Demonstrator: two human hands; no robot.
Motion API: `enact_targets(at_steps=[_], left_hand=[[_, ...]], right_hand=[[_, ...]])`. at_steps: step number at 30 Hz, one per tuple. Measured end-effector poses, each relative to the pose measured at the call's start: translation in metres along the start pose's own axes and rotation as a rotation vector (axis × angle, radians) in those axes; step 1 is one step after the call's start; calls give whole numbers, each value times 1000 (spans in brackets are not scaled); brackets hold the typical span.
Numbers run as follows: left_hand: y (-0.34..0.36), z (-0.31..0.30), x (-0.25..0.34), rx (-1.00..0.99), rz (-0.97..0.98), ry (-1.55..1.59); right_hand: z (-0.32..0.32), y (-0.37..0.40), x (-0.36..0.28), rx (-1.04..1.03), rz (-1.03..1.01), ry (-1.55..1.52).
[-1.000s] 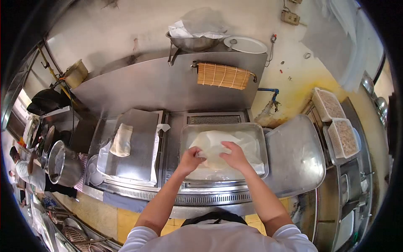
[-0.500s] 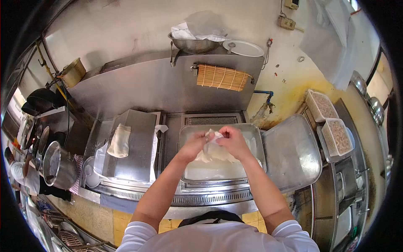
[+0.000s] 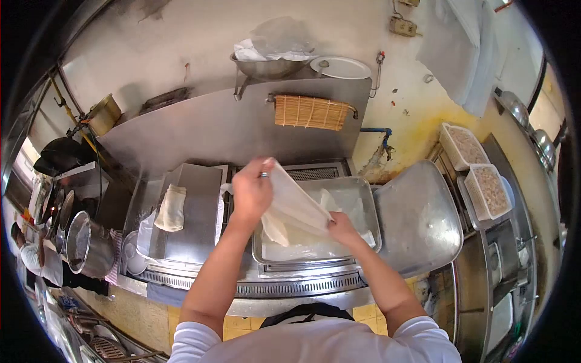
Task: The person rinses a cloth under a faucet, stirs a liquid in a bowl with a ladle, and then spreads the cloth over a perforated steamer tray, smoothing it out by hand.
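Note:
A thin white sheet (image 3: 296, 196) is stretched slantwise above the metal tray (image 3: 369, 209), its edge pulled taut between both hands. My left hand (image 3: 254, 187) grips its upper left corner, raised above the tray's left side. Lower down on the right, my right hand (image 3: 342, 228) pinches another part of the edge. More pale, folded sheet material (image 3: 275, 230) hangs or lies inside the tray under the stretched piece; where one ends and the other starts cannot be told. To the left, a folded cream-coloured bundle (image 3: 172, 209) rests on a steel board (image 3: 200, 224).
An empty metal tray (image 3: 417, 218) stands at the right. Beyond it are two white baskets (image 3: 488, 192) of pale chopped food. A bamboo mat (image 3: 311, 112) hangs behind, below a metal bowl (image 3: 269, 68). At far left, a person (image 3: 33, 257) stands near a large pot (image 3: 91, 245).
My hands have moved apart, the left one up and to the left, the right one slightly down. The sheet, bunched between them before, is now spread and taut.

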State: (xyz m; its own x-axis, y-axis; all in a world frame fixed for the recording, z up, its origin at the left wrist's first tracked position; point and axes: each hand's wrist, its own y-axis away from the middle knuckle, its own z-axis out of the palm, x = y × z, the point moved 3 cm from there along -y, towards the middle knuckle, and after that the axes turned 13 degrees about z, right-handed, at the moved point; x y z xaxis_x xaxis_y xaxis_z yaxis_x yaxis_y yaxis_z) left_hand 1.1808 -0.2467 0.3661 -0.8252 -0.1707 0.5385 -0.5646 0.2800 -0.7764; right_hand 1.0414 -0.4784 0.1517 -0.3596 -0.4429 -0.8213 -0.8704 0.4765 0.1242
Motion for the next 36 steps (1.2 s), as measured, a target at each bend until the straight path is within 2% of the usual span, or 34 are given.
enact_targets(at_steps=[1,3,4,5,6,8,9,11,12,14,15,16,17,19,20,22,24,25,27,28,29,30,32,33,36], left_hand=[[1,-3,-6,-40,-86,-47],[13,-5,-14,-134,-262,-138],[23,3,-16,-141,-118,-134],[40,19,-20,-147,28,-127],[51,33,-18,-155,170,-119],[62,56,13,-310,160,-93],[62,61,24,-381,160,-82],[54,46,21,-323,175,-103],[47,33,17,-292,185,-111],[34,-9,-12,-98,-2,-24],[30,-27,-19,-12,-177,-24],[28,-39,-19,-42,-218,-142],[43,-33,-29,-71,-130,-165],[81,-3,-55,-209,-2,-193],[94,15,-46,-249,123,-211],[96,42,-14,-283,166,-116],[84,50,12,-315,137,-51],[75,38,12,-303,194,-36],[62,1,-23,-171,40,-1],[51,-25,-27,-56,-128,27],[47,-43,-34,24,-302,19],[58,-47,-48,-48,-238,-67],[110,-37,-89,-195,-106,-235],[136,-22,-95,-357,-111,-297],[235,46,-132,-774,-95,-357]], right_hand=[[-6,-11,37,58,26,47],[-18,-26,85,21,77,175],[-26,-23,72,8,99,238],[-29,-18,52,73,-43,163],[-33,-2,-12,137,-180,88],[-5,-7,-68,25,-256,-423],[5,-4,-76,-82,-154,-398],[19,3,-81,-288,48,-354],[16,2,-66,-193,50,-203],[7,-9,10,-5,21,28],[-4,-18,53,93,-12,100],[-22,-16,74,80,19,212],[-30,-15,85,66,51,324],[-22,-14,55,107,-126,263],[-17,-11,25,130,-214,231],[5,6,-60,50,-240,-193],[29,19,-88,-258,55,-333],[37,24,-90,-407,206,-405],[51,3,-1,-52,113,-99],[43,-3,38,118,64,58],[15,-6,57,42,179,154],[-7,-9,72,-37,293,249],[-17,6,77,261,16,407],[-18,14,78,413,-125,483],[11,17,72,296,-279,632]])
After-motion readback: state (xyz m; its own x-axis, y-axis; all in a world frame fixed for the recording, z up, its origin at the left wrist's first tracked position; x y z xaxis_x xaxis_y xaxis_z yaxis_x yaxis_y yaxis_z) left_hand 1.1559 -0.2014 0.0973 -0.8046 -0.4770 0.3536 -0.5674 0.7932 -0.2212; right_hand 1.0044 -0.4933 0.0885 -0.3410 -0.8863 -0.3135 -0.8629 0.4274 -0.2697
